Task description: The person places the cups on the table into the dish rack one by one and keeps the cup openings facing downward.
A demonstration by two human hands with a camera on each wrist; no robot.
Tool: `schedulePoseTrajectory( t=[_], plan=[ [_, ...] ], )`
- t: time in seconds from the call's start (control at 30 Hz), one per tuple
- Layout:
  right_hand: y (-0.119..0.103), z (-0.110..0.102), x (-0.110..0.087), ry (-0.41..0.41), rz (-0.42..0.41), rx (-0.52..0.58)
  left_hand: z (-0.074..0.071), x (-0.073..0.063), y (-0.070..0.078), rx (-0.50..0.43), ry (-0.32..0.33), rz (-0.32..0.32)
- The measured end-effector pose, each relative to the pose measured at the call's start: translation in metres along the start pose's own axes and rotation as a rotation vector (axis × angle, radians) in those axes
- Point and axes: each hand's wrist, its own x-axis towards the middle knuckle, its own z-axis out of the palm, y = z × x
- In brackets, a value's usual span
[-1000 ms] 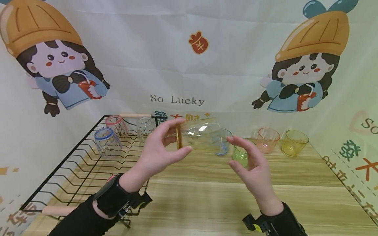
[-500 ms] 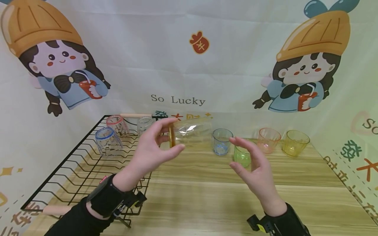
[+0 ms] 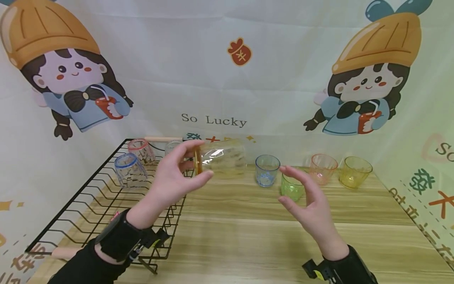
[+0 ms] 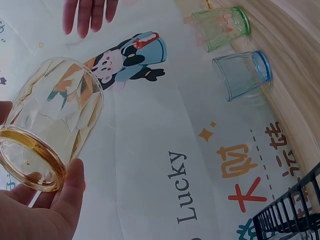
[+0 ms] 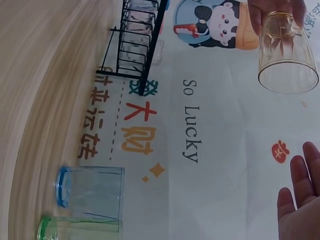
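In the head view, my left hand grips a pale yellow glass at its amber base, above the table. The glass lies on its side in the air, its mouth toward the right. In the left wrist view, the thumb and fingers wrap around the base of the glass. My right hand holds nothing; its thumb and fingers stand apart. Behind it, a green glass is partly hidden. A blue glass stands upright just left of that one.
A black wire rack fills the left side. It bears an upside-down blue-rimmed glass, a red-rimmed glass and a clear glass. A pink glass and a yellow glass stand upright at the back right, before a printed cloth.
My left hand has moved left with the yellow glass, toward the rack, uncovering the blue glass. My right hand has shifted slightly right and down, still holding nothing.
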Motion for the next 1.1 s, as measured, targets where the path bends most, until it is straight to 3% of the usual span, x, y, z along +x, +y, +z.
schedulePoseTrajectory(
  t=[0.4, 1.1],
  plan=[
    [0.007, -0.007, -0.003, -0.006, 0.004, -0.066, -0.012, 0.002, -0.007, 0.058, 0.029, -0.034],
    [0.018, -0.020, -0.014, -0.012, 0.066, -0.202, -0.023, 0.002, -0.021, 0.136, 0.016, -0.089]
  ],
)
